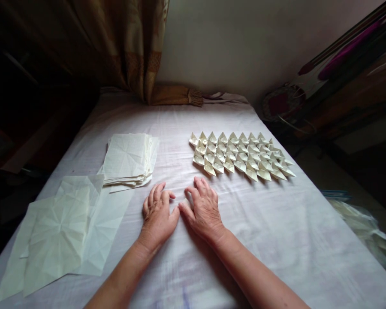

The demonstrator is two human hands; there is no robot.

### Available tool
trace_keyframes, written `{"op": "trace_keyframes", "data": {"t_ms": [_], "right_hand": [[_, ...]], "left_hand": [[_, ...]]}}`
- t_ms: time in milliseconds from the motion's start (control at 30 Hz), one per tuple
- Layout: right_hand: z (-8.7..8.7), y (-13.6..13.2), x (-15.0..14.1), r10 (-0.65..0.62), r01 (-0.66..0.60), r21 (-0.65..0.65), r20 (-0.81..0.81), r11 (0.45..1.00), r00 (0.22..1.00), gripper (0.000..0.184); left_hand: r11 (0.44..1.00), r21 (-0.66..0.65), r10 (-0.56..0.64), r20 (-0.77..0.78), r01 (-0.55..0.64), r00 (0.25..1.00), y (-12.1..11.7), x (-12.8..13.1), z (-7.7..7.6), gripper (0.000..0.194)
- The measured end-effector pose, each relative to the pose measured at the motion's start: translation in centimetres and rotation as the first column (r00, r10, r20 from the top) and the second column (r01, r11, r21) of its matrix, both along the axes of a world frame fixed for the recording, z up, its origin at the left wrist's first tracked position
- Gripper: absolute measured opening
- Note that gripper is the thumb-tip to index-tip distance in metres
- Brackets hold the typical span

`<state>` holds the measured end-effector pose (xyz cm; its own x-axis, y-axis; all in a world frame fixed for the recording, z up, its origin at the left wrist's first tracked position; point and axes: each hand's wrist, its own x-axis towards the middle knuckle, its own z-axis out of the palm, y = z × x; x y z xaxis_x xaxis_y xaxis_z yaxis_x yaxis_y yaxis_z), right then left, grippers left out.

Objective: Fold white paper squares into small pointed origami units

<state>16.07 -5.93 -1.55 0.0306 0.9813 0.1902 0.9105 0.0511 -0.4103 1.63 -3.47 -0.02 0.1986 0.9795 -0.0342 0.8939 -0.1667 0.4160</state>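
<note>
My left hand [157,210] rests palm down on the cloth-covered table, fingers loosely spread, holding nothing. Beside it lies my right hand [202,206], also palm down with its fingers apart; the two thumbs nearly meet. Just beyond the left hand is a stack of creased white paper squares [125,155]. Larger creased sheets [59,227] overlap at the near left, with fold lines radiating from their middles. Past the right hand sit many small folded paper boats [231,150], lined up in several close rows with their points upward.
A pale, wrinkled cloth [260,240] covers the table. Gold-brown curtains [144,51] hang at the far edge, with a fringed band [176,95] lying there. A plastic-wrapped bundle [360,223] is low beyond the right edge. A round dark red item [284,103] stands at the back right.
</note>
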Motion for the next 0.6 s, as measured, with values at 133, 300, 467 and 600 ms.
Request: {"op": "trace_keyframes", "data": {"t_ms": [133, 300, 467, 600], "right_hand": [[0.0, -0.8, 1.1, -0.026, 0.028, -0.031, 0.058, 0.999, 0.998, 0.039], [-0.6, -1.2, 2.7, 0.005, -0.006, 0.019, 0.048, 1.0, 0.999, 0.038], [-0.8, -2.2, 3.5, 0.168, -0.161, 0.151, -0.035, 0.975, 0.985, 0.03], [-0.7, -2.3, 3.4, 0.167, -0.152, 0.22, -0.048, 0.963, 0.985, 0.015]], "left_hand": [[1.0, -0.004, -0.009, 0.011, 0.009, 1.0, 0.1, -0.1, 0.1, 0.015], [0.983, 0.125, -0.143, 0.065, 0.134, 0.988, -0.5, -0.8, -0.5, 0.012], [0.923, 0.274, -0.308, 0.104, 0.271, 0.946, -1.1, -1.3, -1.3, 0.016], [0.886, 0.306, -0.39, 0.081, 0.349, 0.917, -0.9, -1.4, -1.0, 0.02]]}}
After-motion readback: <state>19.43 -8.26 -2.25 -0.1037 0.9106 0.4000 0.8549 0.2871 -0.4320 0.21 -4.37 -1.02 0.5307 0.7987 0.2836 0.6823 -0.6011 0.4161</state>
